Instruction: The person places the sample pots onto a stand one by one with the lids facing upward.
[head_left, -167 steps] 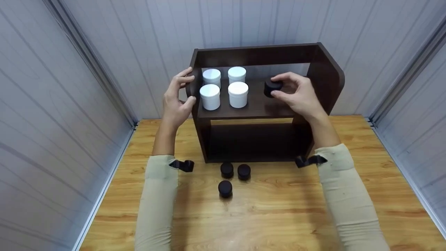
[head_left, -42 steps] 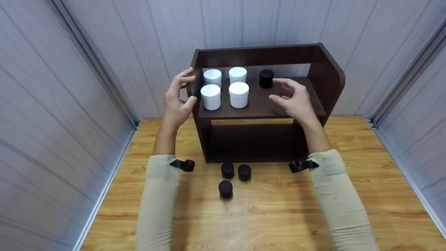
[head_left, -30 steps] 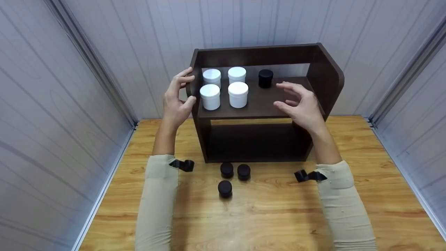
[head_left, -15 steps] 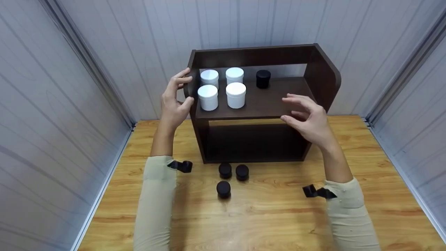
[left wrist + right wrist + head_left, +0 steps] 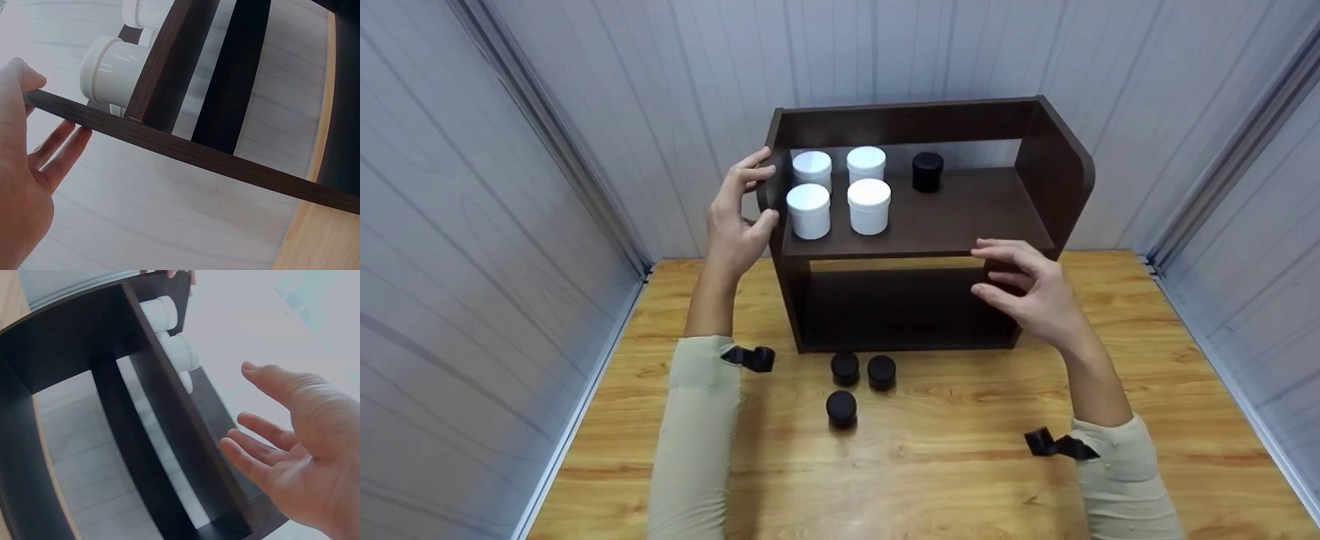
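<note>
My left hand [image 5: 739, 225] grips the left side panel of a dark brown two-tier shelf [image 5: 960, 221]; in the left wrist view the thumb lies on one side of the panel [image 5: 163, 147] and the fingers on the other. Several white lidded jars [image 5: 868, 208] stand in two rows on the upper tier's left part. Right of them, towards the back, stands a small black jar [image 5: 928, 172]. My right hand [image 5: 1035, 292] hovers before the shelf's right front, fingers spread and holding nothing, as the right wrist view of the hand [image 5: 309, 444] also shows.
Three more small black jars, one nearest [image 5: 841, 409] and two behind it, left [image 5: 845, 368] and right [image 5: 881, 372], sit on the wooden surface [image 5: 945, 465] before the shelf. Pale panel walls [image 5: 547, 225] rise at the back and sides.
The right hand held a black jar over the upper tier; that jar now stands at the back of it, released. Since then the hand has drawn back towards the front right. The left hand stays put.
</note>
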`<state>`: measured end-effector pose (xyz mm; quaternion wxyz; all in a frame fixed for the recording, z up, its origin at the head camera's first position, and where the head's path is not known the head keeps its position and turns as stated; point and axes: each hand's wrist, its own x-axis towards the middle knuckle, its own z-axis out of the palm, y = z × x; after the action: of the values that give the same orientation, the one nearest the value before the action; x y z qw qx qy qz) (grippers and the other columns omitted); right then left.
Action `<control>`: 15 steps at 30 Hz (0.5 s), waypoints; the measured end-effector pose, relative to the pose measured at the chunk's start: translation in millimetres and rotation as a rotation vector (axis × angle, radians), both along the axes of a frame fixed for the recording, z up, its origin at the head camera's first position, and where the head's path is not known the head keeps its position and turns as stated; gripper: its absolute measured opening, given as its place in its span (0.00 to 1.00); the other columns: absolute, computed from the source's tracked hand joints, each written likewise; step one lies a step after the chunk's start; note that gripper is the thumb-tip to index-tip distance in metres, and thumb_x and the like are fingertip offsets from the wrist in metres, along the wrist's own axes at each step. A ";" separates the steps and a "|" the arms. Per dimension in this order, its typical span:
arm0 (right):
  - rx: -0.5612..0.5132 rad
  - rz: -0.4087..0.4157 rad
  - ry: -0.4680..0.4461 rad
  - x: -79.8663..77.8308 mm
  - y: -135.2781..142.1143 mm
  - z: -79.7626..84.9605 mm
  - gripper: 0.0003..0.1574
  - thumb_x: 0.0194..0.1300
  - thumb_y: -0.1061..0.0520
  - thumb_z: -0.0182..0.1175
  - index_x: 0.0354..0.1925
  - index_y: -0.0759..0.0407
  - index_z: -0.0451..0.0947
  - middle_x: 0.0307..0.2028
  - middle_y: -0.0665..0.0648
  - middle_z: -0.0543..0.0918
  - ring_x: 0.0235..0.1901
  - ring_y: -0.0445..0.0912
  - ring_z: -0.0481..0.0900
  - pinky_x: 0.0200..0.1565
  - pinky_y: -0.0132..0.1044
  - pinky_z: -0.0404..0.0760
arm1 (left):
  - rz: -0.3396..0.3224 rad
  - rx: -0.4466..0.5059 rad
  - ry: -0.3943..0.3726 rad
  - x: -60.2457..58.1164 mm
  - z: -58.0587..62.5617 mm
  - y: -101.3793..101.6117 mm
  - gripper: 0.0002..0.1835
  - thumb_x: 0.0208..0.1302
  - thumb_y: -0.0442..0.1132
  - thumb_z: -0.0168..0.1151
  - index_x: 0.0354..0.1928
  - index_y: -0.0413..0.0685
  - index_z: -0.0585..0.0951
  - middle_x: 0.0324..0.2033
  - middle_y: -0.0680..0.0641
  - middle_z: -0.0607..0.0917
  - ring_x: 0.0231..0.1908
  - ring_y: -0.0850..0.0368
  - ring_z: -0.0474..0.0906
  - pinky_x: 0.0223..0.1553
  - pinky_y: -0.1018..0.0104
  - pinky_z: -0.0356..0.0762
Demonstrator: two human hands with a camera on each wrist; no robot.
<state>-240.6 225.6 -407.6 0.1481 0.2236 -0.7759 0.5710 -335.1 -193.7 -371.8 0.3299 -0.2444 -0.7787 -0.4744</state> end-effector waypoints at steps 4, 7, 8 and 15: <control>0.012 0.026 -0.022 -0.9 0.9 -14.8 0.28 0.66 0.76 0.73 0.64 0.71 0.86 0.70 0.60 0.85 0.66 0.30 0.83 0.62 0.27 0.87 | -0.005 -0.002 0.004 -0.1 -0.2 -0.5 0.27 0.64 0.27 0.62 0.67 0.40 0.82 0.79 0.43 0.80 0.80 0.46 0.76 0.76 0.46 0.77; 0.011 0.052 -0.039 -1.9 1.0 -25.3 0.28 0.66 0.76 0.72 0.64 0.73 0.85 0.68 0.47 0.85 0.67 0.30 0.82 0.63 0.28 0.87 | -0.010 -0.012 0.010 -1.0 -0.6 -1.1 0.27 0.63 0.28 0.63 0.67 0.40 0.82 0.80 0.42 0.80 0.80 0.45 0.76 0.76 0.44 0.77; 0.014 0.058 -0.045 -2.1 1.0 -28.7 0.27 0.66 0.75 0.72 0.64 0.73 0.86 0.67 0.43 0.85 0.67 0.30 0.82 0.63 0.28 0.87 | -0.011 -0.018 0.013 -1.4 -0.8 -1.3 0.28 0.63 0.28 0.63 0.67 0.39 0.82 0.80 0.41 0.80 0.80 0.45 0.76 0.75 0.44 0.77; 0.051 0.088 -0.062 -3.4 -1.3 -48.3 0.26 0.67 0.73 0.74 0.63 0.66 0.88 0.65 0.36 0.85 0.68 0.30 0.82 0.63 0.30 0.88 | -0.026 -0.032 0.031 -4.2 -1.2 -2.9 0.26 0.65 0.27 0.67 0.67 0.37 0.81 0.79 0.37 0.79 0.80 0.40 0.76 0.74 0.41 0.78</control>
<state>-244.1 224.3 -455.8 0.0928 0.2433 -0.7838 0.5638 -339.3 -196.7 -373.0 0.3317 -0.2669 -0.7778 -0.4623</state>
